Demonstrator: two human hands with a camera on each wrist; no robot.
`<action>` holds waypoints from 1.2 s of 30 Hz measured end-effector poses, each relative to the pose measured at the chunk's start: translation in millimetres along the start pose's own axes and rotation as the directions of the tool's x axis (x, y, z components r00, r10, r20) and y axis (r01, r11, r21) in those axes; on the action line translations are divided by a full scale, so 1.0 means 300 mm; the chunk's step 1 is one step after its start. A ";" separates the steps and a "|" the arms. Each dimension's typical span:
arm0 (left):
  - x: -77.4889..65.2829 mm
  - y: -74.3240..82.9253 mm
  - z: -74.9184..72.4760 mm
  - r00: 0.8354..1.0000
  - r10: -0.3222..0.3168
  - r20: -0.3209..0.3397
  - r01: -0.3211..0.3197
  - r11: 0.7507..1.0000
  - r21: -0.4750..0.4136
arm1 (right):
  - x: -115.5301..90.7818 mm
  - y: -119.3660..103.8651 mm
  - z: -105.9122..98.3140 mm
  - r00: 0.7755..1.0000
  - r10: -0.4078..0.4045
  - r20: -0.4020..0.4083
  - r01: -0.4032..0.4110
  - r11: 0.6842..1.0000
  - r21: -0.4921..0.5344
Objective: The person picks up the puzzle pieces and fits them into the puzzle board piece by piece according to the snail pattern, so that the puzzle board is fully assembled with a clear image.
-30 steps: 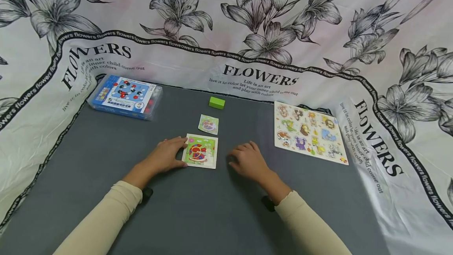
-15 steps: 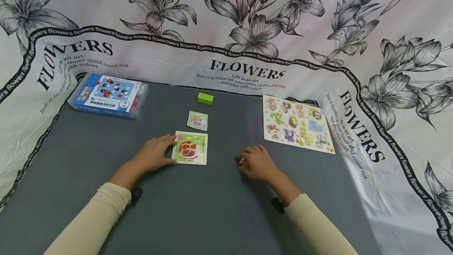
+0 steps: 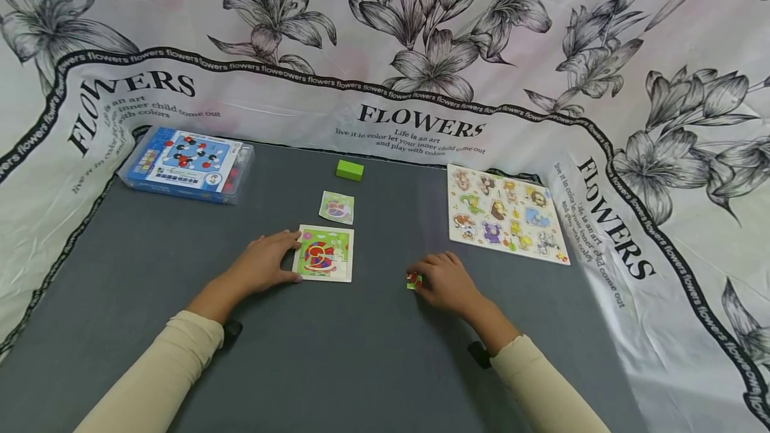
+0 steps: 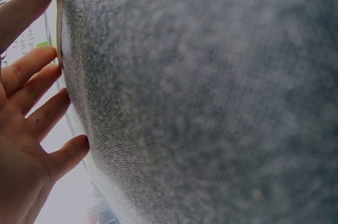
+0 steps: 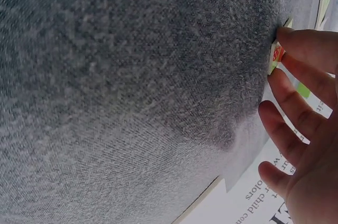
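A small square jigsaw puzzle (image 3: 323, 254) with a colourful picture in a pale frame lies on the grey table. My left hand (image 3: 265, 262) rests at its left edge, thumb near the lower corner and forefinger near the upper one; in the left wrist view the fingers are spread. Right of the puzzle, my right hand (image 3: 446, 284) pinches a small red and green puzzle piece (image 3: 413, 280) between thumb and fingers, low over the table. The right wrist view shows the piece (image 5: 277, 55) partly covered by the fingertips. A small picture card (image 3: 337, 208) lies just beyond the puzzle.
A green block (image 3: 349, 170) sits near the back edge. At back left is a clear and blue plastic box (image 3: 186, 166). An animal picture board (image 3: 505, 214) lies at right. Flower-printed cloth (image 3: 415, 129) borders the table's back and sides.
My right hand has shifted right, away from the puzzle, and the piece in its fingers has come into sight. The left hand stays at the puzzle's edge. The head view has turned slightly right.
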State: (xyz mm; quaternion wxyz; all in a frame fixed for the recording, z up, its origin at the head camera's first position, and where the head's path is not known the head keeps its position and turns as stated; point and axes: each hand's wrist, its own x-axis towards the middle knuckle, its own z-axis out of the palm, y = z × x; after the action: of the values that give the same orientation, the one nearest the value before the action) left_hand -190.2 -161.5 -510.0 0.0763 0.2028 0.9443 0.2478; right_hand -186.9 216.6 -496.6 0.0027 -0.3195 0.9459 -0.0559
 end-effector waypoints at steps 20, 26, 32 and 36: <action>0.004 0.000 0.000 1.000 -0.017 0.018 0.017 1.000 0.021 | 0.208 -0.205 -0.017 0.987 -0.153 -0.059 0.155 0.987 0.035; -0.002 0.001 0.004 1.000 -0.021 0.011 0.021 1.000 0.022 | 0.274 -0.260 0.018 0.985 -0.168 -0.035 0.169 0.985 0.033; 0.001 0.003 0.007 1.000 -0.025 0.011 0.024 1.000 0.015 | 0.297 -0.284 0.041 0.987 -0.162 0.004 0.161 0.986 0.050; -0.005 -0.001 0.002 1.000 -0.025 0.007 0.025 1.000 0.019 | 0.305 -0.294 0.044 0.987 -0.160 0.013 0.159 0.985 0.064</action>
State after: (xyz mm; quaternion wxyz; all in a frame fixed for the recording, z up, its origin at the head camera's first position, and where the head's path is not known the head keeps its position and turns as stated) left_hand -188.7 -162.1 -510.7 0.0812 0.1924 0.9487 0.2373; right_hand -205.9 90.3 -497.4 0.0168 -0.3946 0.9150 -0.0826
